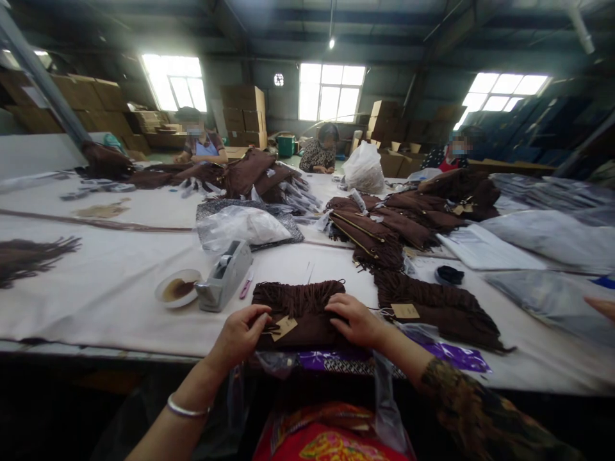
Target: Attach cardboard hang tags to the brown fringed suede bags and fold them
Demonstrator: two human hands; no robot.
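Fingers of the left hand pinched together on a tag; right hand lay flat, fingers spread, pressing a brown fringed bag at the near tabletop edge. Looked soft, light, floppy, fringe apt to tangle; best gripped by the firmer body edges, not the strands. Beside: tape dispenser, saucer, another bag.

Left wrist has a thin silver bangle on it, arm bare otherwise. Right arm's in a dark sleeve with a mottled gold-brown print. Lap shows bright red floral fabric.
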